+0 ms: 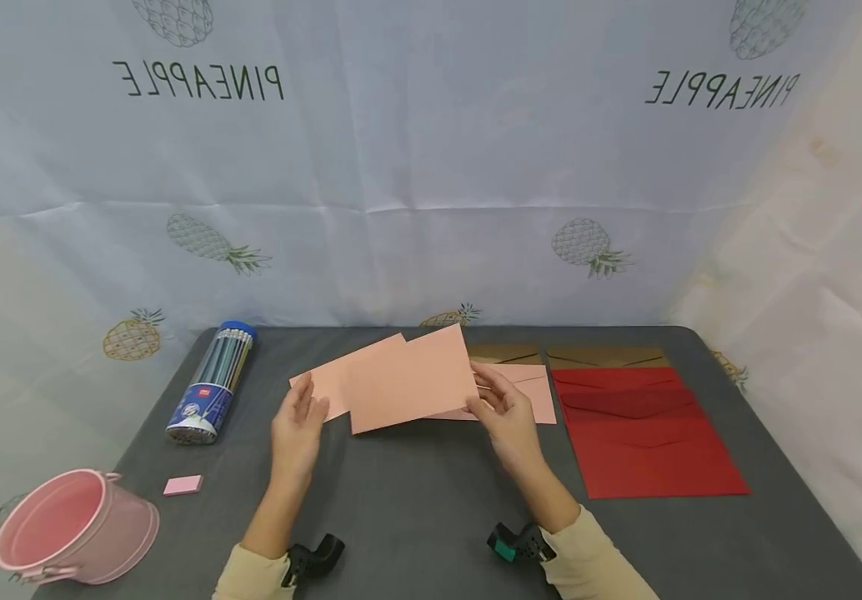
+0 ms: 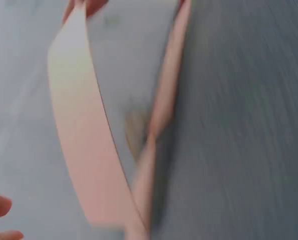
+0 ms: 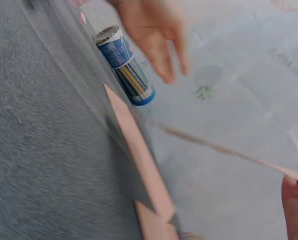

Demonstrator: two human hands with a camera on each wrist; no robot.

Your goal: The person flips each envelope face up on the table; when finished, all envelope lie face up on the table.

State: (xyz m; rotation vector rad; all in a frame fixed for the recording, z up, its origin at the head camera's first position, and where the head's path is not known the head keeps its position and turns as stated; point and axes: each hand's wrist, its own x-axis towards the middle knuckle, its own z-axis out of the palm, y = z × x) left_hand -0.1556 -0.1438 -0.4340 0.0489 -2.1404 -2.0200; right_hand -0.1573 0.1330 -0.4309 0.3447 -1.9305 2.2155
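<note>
My right hand point(image 1: 509, 421) pinches the right edge of a plain pink envelope point(image 1: 412, 379), its thumb and fingers on either side of the paper. In the left wrist view this held envelope point(image 2: 83, 140) is raised off the table and tilted. Beneath it, partly covered, lie another pink envelope point(image 1: 333, 375) at the left and one with a flap line point(image 1: 528, 387) at the right. My left hand point(image 1: 298, 425) is near the left pink envelope, thumb and fingers apart. The right wrist view shows that left hand point(image 3: 156, 37) holding nothing.
Several red envelopes point(image 1: 656, 450) overlap at the right, with brown envelopes point(image 1: 611, 357) behind. On the left are a tub of pencils point(image 1: 209, 387) lying down, a small pink block point(image 1: 183, 485) and a pink bucket point(image 1: 86, 529). A pineapple-print curtain point(image 1: 431, 167) hangs behind the dark table.
</note>
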